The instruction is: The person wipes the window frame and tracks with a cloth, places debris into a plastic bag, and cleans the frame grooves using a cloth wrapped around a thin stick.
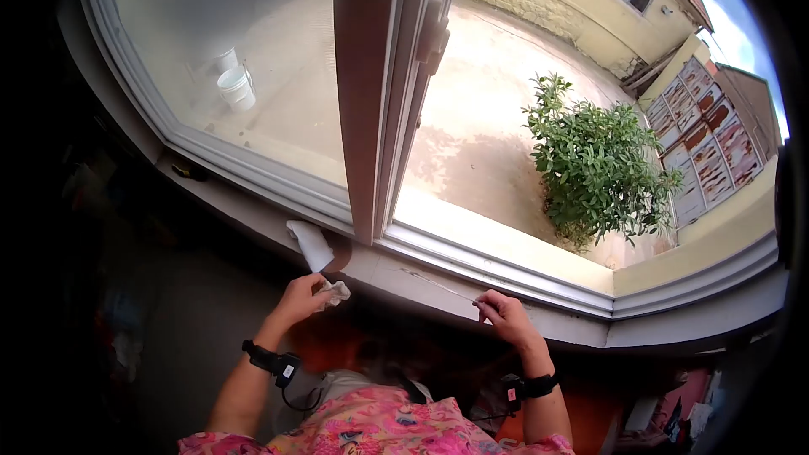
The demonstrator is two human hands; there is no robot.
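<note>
My left hand (298, 300) is closed on a crumpled whitish cloth or tissue (336, 293), just in front of the window sill (375, 270). Between the fingers of my right hand (506, 318) is one end of a thin, light stick (445, 287). It slants to the left over the sill, close to the window's lower track (506, 264). Whether its far tip touches the sill I cannot tell. A white roll-shaped piece (311, 244), perhaps paper, lies on the sill just beyond my left hand.
The window frame's upright (367, 101) stands between a glass pane on the left and an opening on the right. A small dark and yellow object (187, 171) rests on the left sill. Outside are a leafy bush (594, 164), a white bucket (237, 90) and a rusty gate (708, 131).
</note>
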